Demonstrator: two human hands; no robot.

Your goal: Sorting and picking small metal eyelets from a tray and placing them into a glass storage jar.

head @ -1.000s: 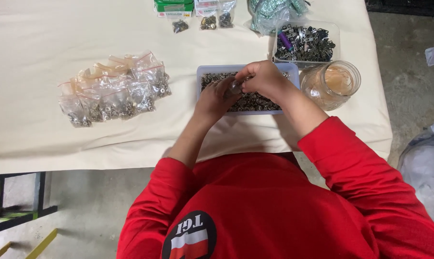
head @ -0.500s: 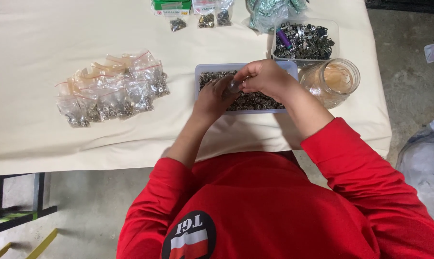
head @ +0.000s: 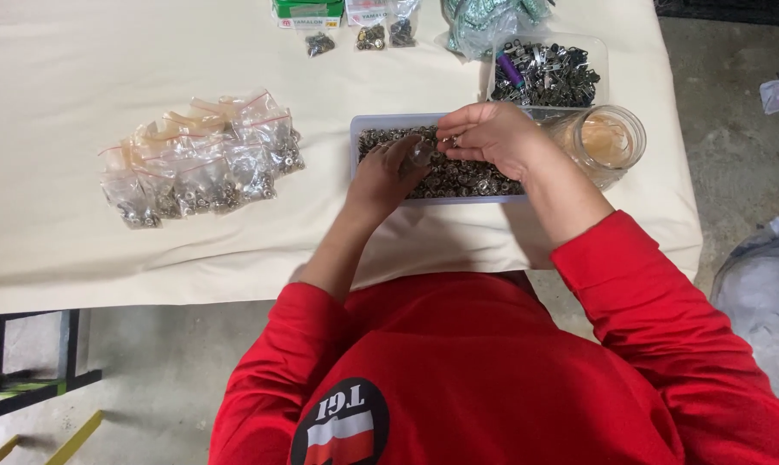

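Seen from above: a wide table covered with a cream cloth [head: 105,52], standing on a grey concrete floor. At the bottom, red long sleeves [head: 630,293] reaching up to the table. On the left part of the cloth, a heap of small clear plastic bags with red zip strips [head: 201,164], filled with small metal pieces. Near the right edge, a shallow rectangular pale tray full of small dark metal parts [head: 467,179], its near side just at the hands. Behind it, a clear plastic box with dark metal clips [head: 549,73], and just beside the tray on the right, a round clear glass jar [head: 609,142]. Over the tray, the right hand [head: 493,138], fingers bent together and pinching one small silver metal piece [head: 450,140] at the fingertips. Just left of it, the left hand [head: 385,176], loosely curled above the tray, holding a small clear thing [head: 421,155] at the fingertips; cannot tell what kind.
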